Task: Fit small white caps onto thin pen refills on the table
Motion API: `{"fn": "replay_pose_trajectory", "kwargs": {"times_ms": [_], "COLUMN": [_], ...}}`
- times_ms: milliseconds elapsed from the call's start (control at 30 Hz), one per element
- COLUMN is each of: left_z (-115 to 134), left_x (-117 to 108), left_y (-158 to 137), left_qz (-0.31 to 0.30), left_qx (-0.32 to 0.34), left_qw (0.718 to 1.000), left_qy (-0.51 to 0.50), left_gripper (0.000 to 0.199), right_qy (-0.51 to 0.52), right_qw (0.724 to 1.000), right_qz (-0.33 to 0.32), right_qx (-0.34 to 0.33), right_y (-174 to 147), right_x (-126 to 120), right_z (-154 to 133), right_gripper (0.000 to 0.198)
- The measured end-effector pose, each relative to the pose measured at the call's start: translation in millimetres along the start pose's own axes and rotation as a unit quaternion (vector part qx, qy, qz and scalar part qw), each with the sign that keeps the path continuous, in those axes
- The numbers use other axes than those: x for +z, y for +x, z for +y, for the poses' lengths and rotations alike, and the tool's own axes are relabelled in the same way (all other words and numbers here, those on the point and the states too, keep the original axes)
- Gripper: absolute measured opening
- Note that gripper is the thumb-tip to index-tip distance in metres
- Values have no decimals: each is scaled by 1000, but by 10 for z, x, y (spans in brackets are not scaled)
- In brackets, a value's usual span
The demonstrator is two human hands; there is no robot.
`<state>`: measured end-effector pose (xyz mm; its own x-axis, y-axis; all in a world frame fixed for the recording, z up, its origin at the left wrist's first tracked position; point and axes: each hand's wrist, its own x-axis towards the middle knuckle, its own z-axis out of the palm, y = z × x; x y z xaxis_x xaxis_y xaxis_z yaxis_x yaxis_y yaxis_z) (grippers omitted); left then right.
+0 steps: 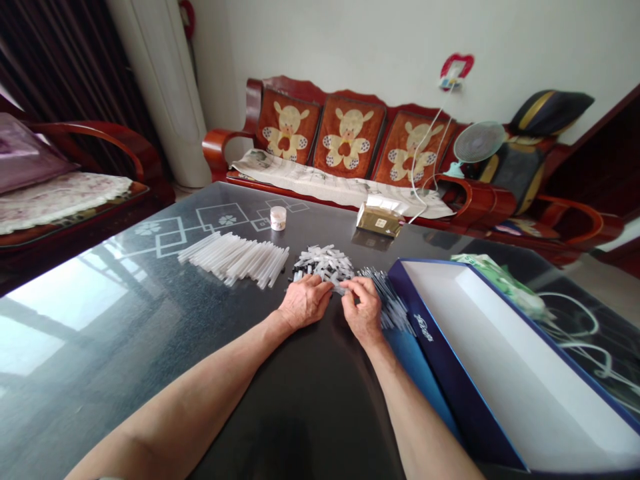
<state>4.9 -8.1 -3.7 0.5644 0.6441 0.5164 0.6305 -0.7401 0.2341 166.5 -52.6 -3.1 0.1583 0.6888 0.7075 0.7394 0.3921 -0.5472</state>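
On dark glossy table, left hand and right hand pinch small clear pieces, which may easily scatter if bumped.

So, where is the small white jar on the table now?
The jar stands far on the table, left of the tissue box, just beyond the row of white tubes.

glossy dark table; translucent plastic tubes; matt white-lined cardboard box.
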Motion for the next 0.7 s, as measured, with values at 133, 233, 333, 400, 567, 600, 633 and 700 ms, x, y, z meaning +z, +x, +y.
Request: {"fn": "replay_pose_trajectory", "kwargs": {"times_ms": [133, 233, 333, 400, 567, 600, 633, 700], "left_z": [-10, -25, -29, -24, -18, -19, -18, -15], "left_x": [27, 58, 68, 58, 30, 29, 29, 27], "left_y": [-7, -5, 4, 12, 18, 17, 16, 15], "left_qz": [-2, 24, 43, 42, 22, 18, 14, 8], "left_qx": [-7, -25, -14, 4, 21, 18, 16, 11], "left_qw": [998, 992, 988, 986, 987, 988, 988, 989], "left_qy": [-59, -119, -149, -159, -157, -154, -151, -146], "left_gripper": [24, 21, 19, 19, 21, 22, 22, 24], "right_qy": [57, 177, 317, 380, 416, 411, 406, 397], "right_qw": [998, 973, 911, 876, 849, 850, 852, 854], "right_qz": [-25, -63, -78, -75, -77, -76, -74, -71], "right_qx": [22, 135, 253, 288, 317, 321, 324, 330], "right_y": [-2, -24, -44, -46, -33, -30, -28, -23], "right_x": [-3, 23, 45, 44, 25, 27, 32, 47], "right_z": [2, 65, 125, 131, 81, 75, 71, 70], "right_gripper": [20, 19, 31, 31, 33, 34, 35, 36]}}
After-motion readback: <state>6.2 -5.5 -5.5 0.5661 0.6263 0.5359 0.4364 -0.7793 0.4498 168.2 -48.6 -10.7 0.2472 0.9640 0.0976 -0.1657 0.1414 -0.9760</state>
